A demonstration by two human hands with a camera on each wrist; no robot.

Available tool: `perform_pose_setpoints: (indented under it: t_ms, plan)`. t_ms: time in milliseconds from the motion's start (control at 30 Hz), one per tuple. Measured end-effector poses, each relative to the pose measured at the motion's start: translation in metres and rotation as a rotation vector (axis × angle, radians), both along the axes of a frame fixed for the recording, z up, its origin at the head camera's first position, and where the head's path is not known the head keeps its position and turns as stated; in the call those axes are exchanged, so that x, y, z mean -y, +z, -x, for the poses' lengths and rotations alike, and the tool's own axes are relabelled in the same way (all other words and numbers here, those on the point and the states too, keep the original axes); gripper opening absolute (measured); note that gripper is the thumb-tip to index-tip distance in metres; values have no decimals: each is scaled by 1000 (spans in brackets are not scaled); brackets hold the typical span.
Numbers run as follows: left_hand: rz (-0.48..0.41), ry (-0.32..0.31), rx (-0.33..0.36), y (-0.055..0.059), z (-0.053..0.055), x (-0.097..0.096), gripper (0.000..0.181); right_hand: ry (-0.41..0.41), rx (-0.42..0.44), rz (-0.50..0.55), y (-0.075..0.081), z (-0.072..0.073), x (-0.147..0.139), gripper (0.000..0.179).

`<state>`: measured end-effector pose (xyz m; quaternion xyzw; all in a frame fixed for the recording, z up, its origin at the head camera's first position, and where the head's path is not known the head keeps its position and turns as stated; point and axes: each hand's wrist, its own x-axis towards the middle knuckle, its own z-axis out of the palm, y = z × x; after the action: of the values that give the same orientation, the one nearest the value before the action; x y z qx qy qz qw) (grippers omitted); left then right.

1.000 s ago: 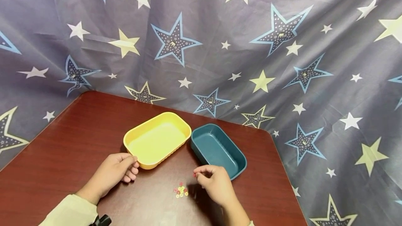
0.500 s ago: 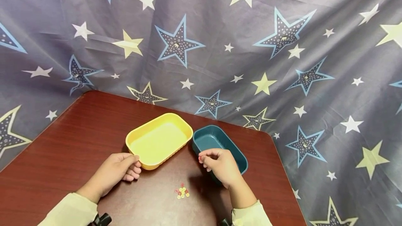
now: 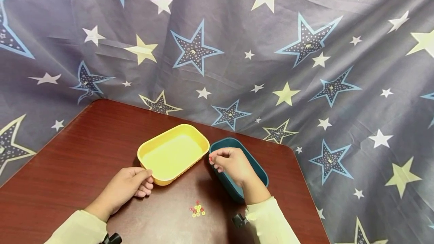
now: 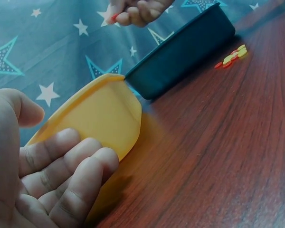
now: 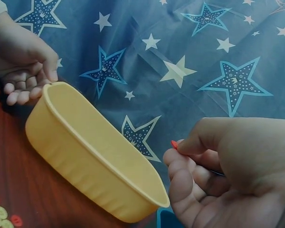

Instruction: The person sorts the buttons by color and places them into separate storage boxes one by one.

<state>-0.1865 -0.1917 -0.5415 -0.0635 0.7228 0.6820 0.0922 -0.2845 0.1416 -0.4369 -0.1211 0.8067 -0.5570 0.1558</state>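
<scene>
My left hand pinches the near left corner of a yellow rectangular tub between thumb and fingers. Its other fingers curl below the rim in the head view. My right hand holds a small red button between thumb and forefinger. That hand is above the left side of a dark teal tub, close to the yellow tub's right corner, and covers part of the teal one. Small red and yellow buttons lie in a loose cluster on the table in front of the tubs.
The reddish-brown wooden table carries both tubs, whose near corners almost meet at the back. Behind it hangs a grey star-patterned cloth. A black wrist device shows at the right sleeve.
My right hand has risen from beside the button cluster, moving away from me to above the teal tub with the red button still pinched. My left hand stays at the yellow tub's corner.
</scene>
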Motion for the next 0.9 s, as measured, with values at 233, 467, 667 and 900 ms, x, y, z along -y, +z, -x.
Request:
perform_pose_setpoints:
  t_ms: [233, 467, 667, 900]
  plan:
    - [15, 10, -8, 1, -2, -1, 44, 37, 46, 19, 2, 19, 15, 15]
    - [9, 9, -23, -1, -3, -1, 44, 70, 102, -7, -1, 34, 30, 23]
    - [21, -4, -39, -1, -4, 0, 44, 76, 107, -48, 1, 48, 41, 23]
    - [12, -2, -41, -2, -4, -1, 44, 88, 142, -59, 7, 64, 61, 19]
